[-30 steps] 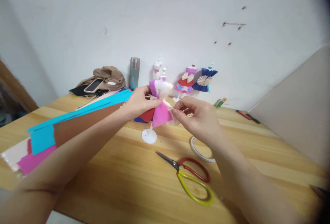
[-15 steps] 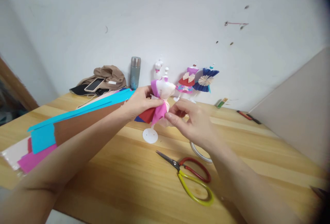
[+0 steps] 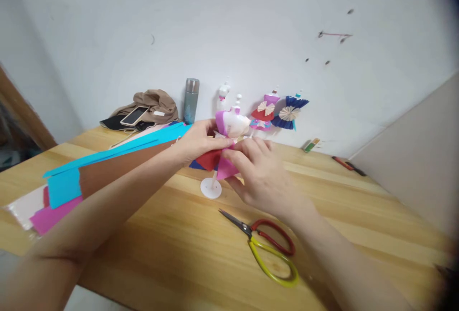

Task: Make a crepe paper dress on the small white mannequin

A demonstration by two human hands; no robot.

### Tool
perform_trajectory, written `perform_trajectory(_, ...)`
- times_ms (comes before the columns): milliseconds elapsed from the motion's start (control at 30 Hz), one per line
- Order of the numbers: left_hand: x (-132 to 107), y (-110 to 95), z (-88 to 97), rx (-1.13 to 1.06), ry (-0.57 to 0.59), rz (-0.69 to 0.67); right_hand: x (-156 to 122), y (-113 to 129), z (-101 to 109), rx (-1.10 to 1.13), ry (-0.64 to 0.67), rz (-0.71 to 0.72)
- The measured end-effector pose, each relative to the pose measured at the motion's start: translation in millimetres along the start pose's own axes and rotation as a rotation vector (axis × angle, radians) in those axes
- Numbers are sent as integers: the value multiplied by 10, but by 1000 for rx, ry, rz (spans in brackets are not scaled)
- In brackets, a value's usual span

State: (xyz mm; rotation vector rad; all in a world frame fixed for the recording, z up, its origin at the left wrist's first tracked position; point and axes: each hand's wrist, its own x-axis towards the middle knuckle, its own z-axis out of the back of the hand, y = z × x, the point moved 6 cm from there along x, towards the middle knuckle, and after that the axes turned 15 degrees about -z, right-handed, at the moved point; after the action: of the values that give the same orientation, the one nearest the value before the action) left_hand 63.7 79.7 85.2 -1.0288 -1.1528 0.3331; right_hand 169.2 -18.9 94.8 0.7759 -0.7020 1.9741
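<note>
A small white mannequin stand [image 3: 211, 188] holds a paper dress [image 3: 229, 127] with a cream and pink bodice and a skirt of red, pink and blue paper. My left hand [image 3: 197, 141] grips the dress at its waist from the left. My right hand [image 3: 256, 172] covers the right side of the skirt, its fingers curled against the pink paper and pressing it toward the waist. The tape roll behind my right hand is hidden.
Red-and-yellow scissors [image 3: 267, 246] lie on the wooden table [image 3: 172, 234] in front of the stand. Long sheets of coloured paper [image 3: 107, 167] stretch left. Along the wall are a cloth pile with a phone [image 3: 134, 115], a grey flask [image 3: 191, 99] and finished paper dresses [image 3: 276, 112].
My right hand moved left from beside the skirt onto it, folding the pink paper in toward the waist. The left hand kept its hold on the dress.
</note>
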Motion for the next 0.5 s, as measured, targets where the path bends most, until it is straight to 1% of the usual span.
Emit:
perform_trajectory(67, -5, -1, 11, 9, 2, 1, -15, 6, -13, -31, -114, 19)
perform_trajectory(100, -7, 1, 14, -1, 6, 4, -18, -1, 0, 0, -159, 15)
perform_trajectory(167, -7, 5, 17, -54, 15, 9, -11, -53, 43, 157, -198, -37)
perform_trajectory(233, -5, 10, 20, -127, 25, 12, 11, -166, 70, 371, -180, -163)
perform_trajectory(300, -4, 30, 31, -182, 26, 36, 20, -317, 51, 606, -149, -332)
perform_trajectory(400, -8, 76, 51, -226, 11, 90, -7, -521, -88, 941, -72, -577)
perform_trajectory(433, -9, 84, 55, -234, 6, 97, -22, -566, -145, 1032, -45, -640)
perform_trajectory(500, -14, 84, 54, -236, 9, 91, -45, -615, -236, 1148, 4, -718)
